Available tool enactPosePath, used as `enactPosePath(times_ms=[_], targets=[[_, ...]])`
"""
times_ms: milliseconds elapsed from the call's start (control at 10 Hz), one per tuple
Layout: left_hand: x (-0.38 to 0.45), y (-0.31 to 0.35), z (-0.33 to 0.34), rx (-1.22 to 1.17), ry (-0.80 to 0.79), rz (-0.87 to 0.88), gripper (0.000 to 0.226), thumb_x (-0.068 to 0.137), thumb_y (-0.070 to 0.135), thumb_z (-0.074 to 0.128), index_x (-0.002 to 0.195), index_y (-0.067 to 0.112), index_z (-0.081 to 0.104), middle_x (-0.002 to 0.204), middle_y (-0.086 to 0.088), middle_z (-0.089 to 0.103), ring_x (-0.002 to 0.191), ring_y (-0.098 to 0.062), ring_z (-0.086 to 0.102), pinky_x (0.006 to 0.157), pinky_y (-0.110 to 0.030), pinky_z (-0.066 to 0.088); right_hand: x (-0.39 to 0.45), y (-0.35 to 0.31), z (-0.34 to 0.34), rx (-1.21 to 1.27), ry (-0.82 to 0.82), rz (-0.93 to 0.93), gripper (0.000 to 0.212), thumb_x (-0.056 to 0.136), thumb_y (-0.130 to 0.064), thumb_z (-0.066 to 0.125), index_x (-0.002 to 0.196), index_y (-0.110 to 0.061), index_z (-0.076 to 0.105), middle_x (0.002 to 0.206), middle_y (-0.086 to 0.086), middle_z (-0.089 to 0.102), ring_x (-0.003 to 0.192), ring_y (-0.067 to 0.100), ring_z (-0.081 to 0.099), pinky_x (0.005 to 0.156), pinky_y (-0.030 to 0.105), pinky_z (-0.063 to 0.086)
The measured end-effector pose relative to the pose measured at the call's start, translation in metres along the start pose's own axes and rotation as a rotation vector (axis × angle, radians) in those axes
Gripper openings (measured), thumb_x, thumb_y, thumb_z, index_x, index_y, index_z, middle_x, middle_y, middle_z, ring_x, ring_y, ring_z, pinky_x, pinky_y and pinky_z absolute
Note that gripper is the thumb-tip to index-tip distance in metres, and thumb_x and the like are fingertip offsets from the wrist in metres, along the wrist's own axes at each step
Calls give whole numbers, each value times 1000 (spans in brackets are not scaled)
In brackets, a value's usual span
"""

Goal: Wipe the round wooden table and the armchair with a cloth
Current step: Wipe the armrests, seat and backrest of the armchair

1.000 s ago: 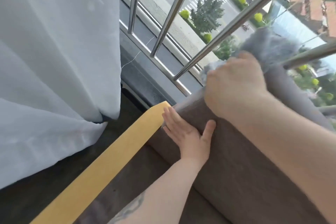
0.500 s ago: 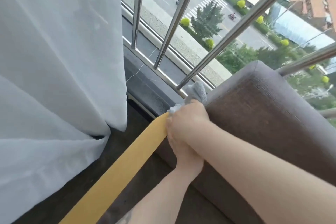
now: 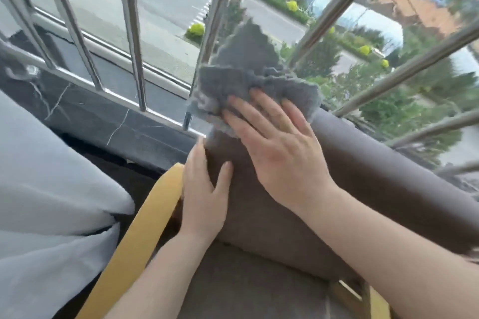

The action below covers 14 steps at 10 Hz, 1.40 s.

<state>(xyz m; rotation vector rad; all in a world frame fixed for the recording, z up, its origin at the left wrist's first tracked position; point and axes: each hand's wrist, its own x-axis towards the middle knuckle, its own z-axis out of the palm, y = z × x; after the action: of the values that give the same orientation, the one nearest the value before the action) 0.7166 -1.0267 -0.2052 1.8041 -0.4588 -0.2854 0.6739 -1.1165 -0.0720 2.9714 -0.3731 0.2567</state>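
Moved: R hand (image 3: 278, 149) up from corner, flat, pressing cloth (image 3: 248, 80) on armchair (image 3: 375, 171) top | L hand (image 3: 204, 189) open, bracing | I judge backrest pass underway

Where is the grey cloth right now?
In the head view, the grey cloth sits upper middle, on the top edge of the brown armchair back, pressed flat under the right hand, with the metal railing bars just behind it.

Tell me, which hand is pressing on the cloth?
The right hand. It lies flat on the grey cloth at the top of the armchair back. The left hand rests on bare fabric lower down, with no cloth.
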Motion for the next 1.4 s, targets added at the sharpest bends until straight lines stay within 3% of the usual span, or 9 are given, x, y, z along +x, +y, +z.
enactPosePath(times_ms=[300, 400, 500, 600, 800, 1000, 1100, 1300, 1400], targets=[[11, 84, 33, 309, 41, 329, 60, 101, 31, 35, 152, 8, 12, 159, -15, 4, 145, -32, -4, 116, -41, -8, -60, 38, 27, 44, 575, 976, 37, 96, -22, 42, 126, -10, 59, 137, 7, 54, 135, 29, 39, 113, 50, 23], [10, 92, 46, 450, -12, 513, 51, 101, 35, 31, 149, 18, 28, 157, 1, 22, 146, -25, -1, 113, -44, -16, -60, 29, 31, 103, 473, 471, 36, 97, -16, 47, 131, -13, 58, 137, 4, 56, 134, 25, 42, 115, 42, 24], [4, 95, 56, 531, -54, 619, 46, 102, 32, 27, 147, 23, 34, 154, 5, 31, 146, -24, 8, 113, -51, -11, -124, 100, 29, -81, 419, 481, 38, 100, -20, 46, 137, -15, 52, 143, 2, 50, 137, 21, 40, 115, 40, 24], [-10, 101, 77, 601, -100, 747, 44, 101, 30, 33, 145, 28, 39, 149, 6, 39, 143, -23, 17, 114, -48, -7, -140, 105, 37, 1, 629, 1075, 39, 100, -24, 39, 133, -11, 54, 145, 6, 48, 140, 27, 33, 115, 47, 17], [-14, 105, 99, 701, -86, 805, 38, 101, 32, 30, 137, 33, 40, 146, 7, 39, 139, -20, 17, 111, -43, -5, -154, 99, 55, -38, 542, 470, 41, 97, -16, 49, 138, -19, 47, 143, 2, 50, 138, 24, 37, 115, 41, 19], [-23, 116, 101, 735, -102, 654, 45, 99, 29, 28, 143, 39, 33, 154, 13, 23, 146, -19, 6, 111, -44, -13, -190, 142, 48, -8, 748, 1070, 38, 99, -21, 42, 134, -12, 54, 145, 4, 48, 139, 30, 35, 115, 47, 18], [-22, 123, 92, 749, -212, 648, 48, 100, 27, 30, 147, 38, 26, 158, 11, 14, 147, -20, -2, 111, -44, -16, -134, 79, 61, 157, 837, 959, 41, 95, -14, 49, 135, -10, 54, 145, 9, 47, 139, 32, 35, 116, 45, 14], [-24, 90, 35, 787, -276, 804, 63, 96, 8, 36, 153, 19, 12, 161, -3, 4, 147, -26, -5, 119, -36, -3, -176, 105, 85, -225, 451, 152, 43, 100, -17, 43, 143, -19, 42, 150, -2, 41, 139, 18, 36, 115, 40, 21], [-30, 66, 27, 610, -122, 619, 62, 95, 9, 36, 152, 7, 12, 160, -14, 4, 146, -37, -5, 116, -25, -9, -149, 71, 82, -56, 477, 379, 45, 99, -21, 43, 144, -20, 42, 153, -1, 37, 143, 22, 26, 117, 42, 9]])
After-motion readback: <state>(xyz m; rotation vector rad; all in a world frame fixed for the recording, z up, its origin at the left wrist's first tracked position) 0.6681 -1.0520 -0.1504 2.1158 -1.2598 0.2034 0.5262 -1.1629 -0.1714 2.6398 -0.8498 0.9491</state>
